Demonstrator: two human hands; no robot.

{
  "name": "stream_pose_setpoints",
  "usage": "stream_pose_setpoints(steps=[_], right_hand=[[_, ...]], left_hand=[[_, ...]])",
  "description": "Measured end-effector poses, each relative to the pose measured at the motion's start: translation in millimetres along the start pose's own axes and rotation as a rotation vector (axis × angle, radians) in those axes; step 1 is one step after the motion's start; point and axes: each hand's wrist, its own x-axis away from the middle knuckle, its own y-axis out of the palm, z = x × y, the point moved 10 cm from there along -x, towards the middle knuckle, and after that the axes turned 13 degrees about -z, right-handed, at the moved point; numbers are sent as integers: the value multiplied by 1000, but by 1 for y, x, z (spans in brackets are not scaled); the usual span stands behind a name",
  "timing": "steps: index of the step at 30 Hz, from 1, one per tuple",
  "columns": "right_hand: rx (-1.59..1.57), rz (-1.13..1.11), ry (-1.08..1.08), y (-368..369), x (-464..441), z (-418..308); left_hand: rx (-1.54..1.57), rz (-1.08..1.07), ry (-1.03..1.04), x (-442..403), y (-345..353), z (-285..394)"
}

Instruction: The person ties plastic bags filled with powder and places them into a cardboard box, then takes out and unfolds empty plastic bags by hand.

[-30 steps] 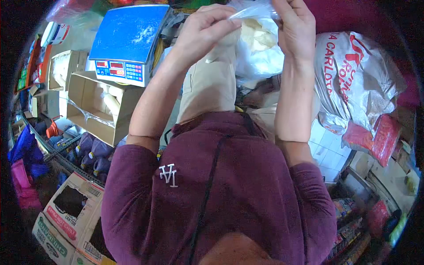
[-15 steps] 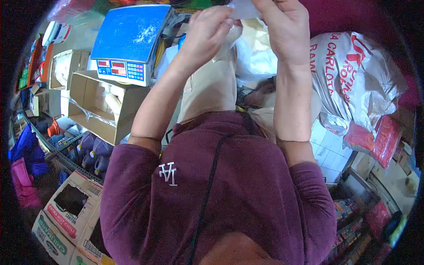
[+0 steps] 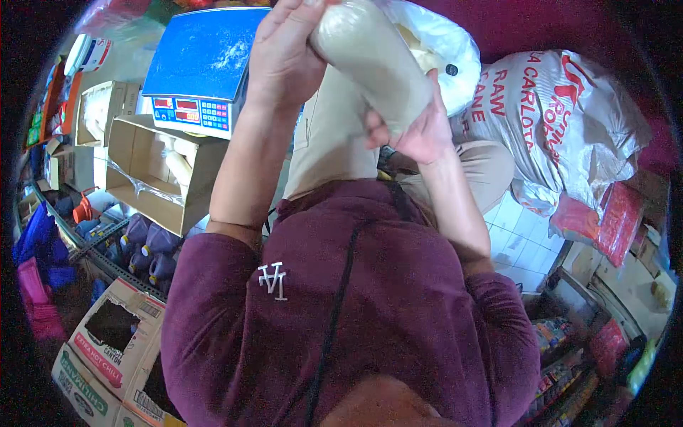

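Note:
A plump plastic bag of pale powder (image 3: 377,60) slants across the top centre, between my two hands. My left hand (image 3: 288,53) is closed round its upper left end. Under and beside its lower right end is my right hand (image 3: 420,128), fingers curled against the bag. Behind it, a large white plastic sack (image 3: 452,39) stands open, with pale contents and a small dark round object at its side. To the left, a scale with a blue top (image 3: 206,53) has white dust on its plate and lit red digits.
A cardboard box (image 3: 131,153) holding similar filled bags lies below the scale. On the right are a printed white sack (image 3: 544,121) and red packets (image 3: 615,224). Purple jugs (image 3: 160,242) and printed cartons (image 3: 107,341) stand at the lower left.
The filled bag is now raised into view between my hands. My left hand has moved left, and my right hand has come down and turned under the bag.

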Motion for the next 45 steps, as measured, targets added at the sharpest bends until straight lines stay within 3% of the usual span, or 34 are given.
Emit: stream_pose_setpoints(steps=[1,2,3,4,5,7,8,9,12,14,15,17,18,19,21,22,24,25,26,27,28,29,30,33,34,36,38,40,41,43,45], right_hand=[[-60,-207,-45,23,-6,-4],[-56,-210,-45,36,-8,-7],[122,43,-91,31,-3,-18],[298,298,-132,28,7,-29],[719,617,-240,29,22,-51],[1981,480,-185,87,15,-64],[2499,440,-56,107,12,-53],[2501,439,-55,102,14,-52],[2443,522,-430,94,33,-54],[992,961,-712,39,42,-74],[709,686,-425,12,33,-53],[28,362,-223,-13,11,-12],[108,-39,32,1,1,2],[105,-40,37,4,-3,5],[499,429,-116,-23,11,-18],[498,426,-111,-28,12,-19],[893,514,-115,-34,27,-42],[1136,569,-5,-33,29,-52],[1376,622,110,-28,30,-60],[1655,699,-10,-7,32,-80],[1631,695,18,5,27,-83],[1607,694,44,19,21,-88],[1495,517,141,27,7,-78],[485,556,349,11,6,-17],[487,556,348,15,2,-16],[363,516,573,31,1,13],[455,652,549,32,6,9],[871,719,576,32,13,-22],[1580,519,710,56,-5,-43],[2835,-101,487,105,-32,-43],[2912,-204,421,120,-35,-56]], left_hand=[[-2,-4,-1,-4,-8,-5],[314,-224,83,-13,0,-9],[632,-440,167,-10,7,-5],[689,-366,126,-6,-5,-9],[686,-363,134,-2,0,0],[162,69,-37,11,-26,-4],[162,71,-34,12,-27,-4],[169,139,-49,15,-33,-9],[172,191,-41,12,-37,-17],[499,-319,223,-2,-1,-2],[501,-317,224,3,-1,-1],[74,120,-93,16,-35,-19],[73,118,-89,16,-36,-15],[59,127,-136,17,-38,-17],[-47,163,-169,23,-37,-13],[-49,166,-165,24,-36,-13],[-152,223,-219,30,-41,-18],[-491,84,-66,27,-37,-10],[-768,34,-70,29,-36,-13],[-1043,-17,-75,31,-32,-17],[-1468,-137,166,38,-3,-7],[-1461,-141,163,38,-1,-9],[-1515,-198,237,38,12,-10],[-1588,-353,345,43,35,-20],[-1593,-392,361,46,43,-23],[-1571,-432,386,51,47,-29],[-1588,-533,409,56,58,-32],[-1575,-519,342,51,47,-33],[-1564,-520,272,49,43,-32],[-1503,-535,208,42,32,-37],[-1463,-526,118,34,20,-39]])
